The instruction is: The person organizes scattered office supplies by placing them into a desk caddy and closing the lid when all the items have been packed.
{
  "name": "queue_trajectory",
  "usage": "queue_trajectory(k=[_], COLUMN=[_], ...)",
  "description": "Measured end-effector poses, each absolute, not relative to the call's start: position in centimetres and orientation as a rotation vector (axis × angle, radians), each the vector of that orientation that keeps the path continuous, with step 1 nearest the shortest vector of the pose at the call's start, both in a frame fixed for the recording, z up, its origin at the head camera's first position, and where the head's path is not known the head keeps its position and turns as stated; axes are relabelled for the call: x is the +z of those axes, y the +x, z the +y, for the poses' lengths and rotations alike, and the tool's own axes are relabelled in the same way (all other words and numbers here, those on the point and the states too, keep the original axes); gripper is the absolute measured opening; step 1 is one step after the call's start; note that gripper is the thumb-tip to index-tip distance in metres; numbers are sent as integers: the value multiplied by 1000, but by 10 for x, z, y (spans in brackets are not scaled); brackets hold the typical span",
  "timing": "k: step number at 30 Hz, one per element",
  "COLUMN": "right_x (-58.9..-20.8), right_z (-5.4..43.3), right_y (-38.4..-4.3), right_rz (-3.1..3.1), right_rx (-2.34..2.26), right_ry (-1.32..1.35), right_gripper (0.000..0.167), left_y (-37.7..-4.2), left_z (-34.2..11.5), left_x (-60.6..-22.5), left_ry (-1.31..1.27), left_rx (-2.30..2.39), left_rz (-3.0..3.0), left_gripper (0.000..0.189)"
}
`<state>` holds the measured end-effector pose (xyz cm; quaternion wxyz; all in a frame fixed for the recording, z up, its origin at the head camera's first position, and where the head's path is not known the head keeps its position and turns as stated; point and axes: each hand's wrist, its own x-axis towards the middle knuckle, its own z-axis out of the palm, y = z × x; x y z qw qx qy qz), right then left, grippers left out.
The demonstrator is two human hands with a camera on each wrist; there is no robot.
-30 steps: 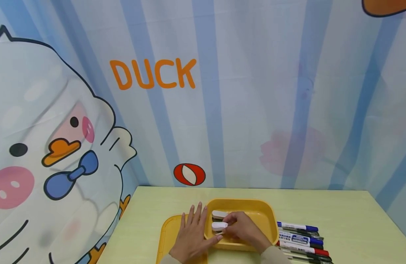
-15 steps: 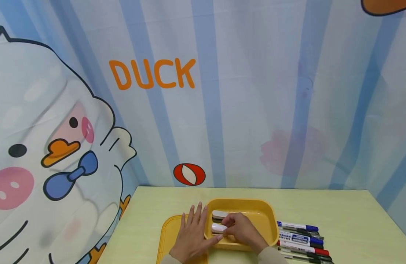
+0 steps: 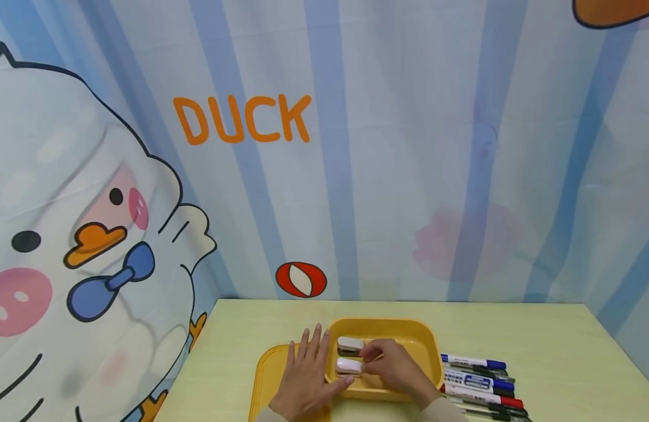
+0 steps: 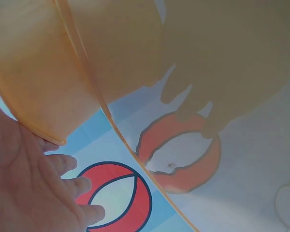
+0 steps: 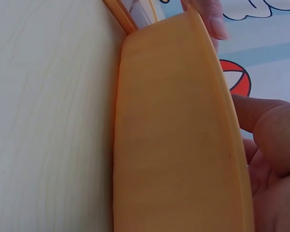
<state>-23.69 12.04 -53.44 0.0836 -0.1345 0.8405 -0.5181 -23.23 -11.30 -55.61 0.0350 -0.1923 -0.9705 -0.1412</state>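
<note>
Two white-topped staplers lie one behind the other in the left part of a yellow plastic box, the rear stapler [image 3: 350, 344] and the front stapler [image 3: 349, 367]. My right hand [image 3: 393, 364] is over the box, its thumb and fingertips loosely bent at the right end of the front stapler; whether they still touch it is hard to tell. My left hand [image 3: 309, 375] lies flat with fingers spread at the box's left rim, over a yellow lid [image 3: 268, 372]. In the right wrist view the box wall [image 5: 179, 130] hides part of my right hand.
Several pens and markers lie in a row against the box's right side, among them a red-capped marker [image 3: 493, 398] and a blue-capped marker [image 3: 474, 360]. The pale yellow table [image 3: 556, 346] ends at a printed curtain [image 3: 398, 176].
The front stapler has come down level onto the box floor, slightly toward me. My right fingers have slid back to the right from its body. The left hand keeps its place.
</note>
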Motion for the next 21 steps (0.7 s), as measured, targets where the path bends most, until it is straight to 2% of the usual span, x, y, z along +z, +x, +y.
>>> queue_trajectory(k=[12,21], right_x=[-528,-516], right_z=[138,153], right_y=[-230,-222], right_rz=[2533,2366], right_rx=[-1542,-1701], right_ry=[-404,-355], right_gripper=[26,47], left_y=[-232,-233], left_z=[-114,-111], left_x=[-557,-556], left_ry=[-600,-579], left_rx=[-434,-430], left_rz=[-2970,-2986], left_gripper=[102,104])
